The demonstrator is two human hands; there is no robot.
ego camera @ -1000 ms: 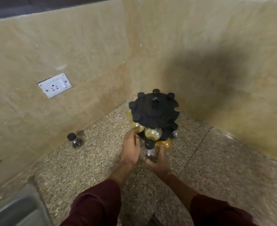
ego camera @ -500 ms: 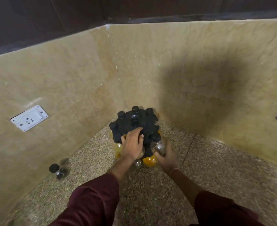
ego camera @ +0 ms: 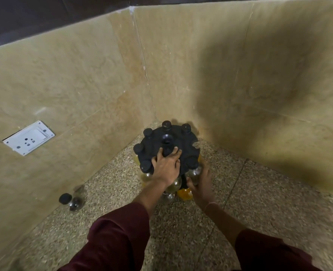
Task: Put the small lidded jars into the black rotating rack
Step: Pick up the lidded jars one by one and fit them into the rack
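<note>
The black rotating rack (ego camera: 183, 142) stands in the corner of the speckled counter, with several black-lidded glass jars hanging round its top disc and more on a lower tier. My left hand (ego camera: 166, 166) lies on the top disc, fingers spread round the central knob. My right hand (ego camera: 200, 181) holds a small clear jar (ego camera: 195, 174) at the rack's near right edge, its lid up against the disc. One more lidded jar (ego camera: 71, 200) stands alone on the counter by the left wall.
Beige stone walls close in the corner behind and beside the rack. A white wall socket (ego camera: 28, 137) sits on the left wall. The speckled counter (ego camera: 259, 192) stretches out to the right and toward me.
My left hand rose from the lower jars onto the top disc. My right hand lifted its jar from the counter up to the rack's near right edge. The view tilted upward.
</note>
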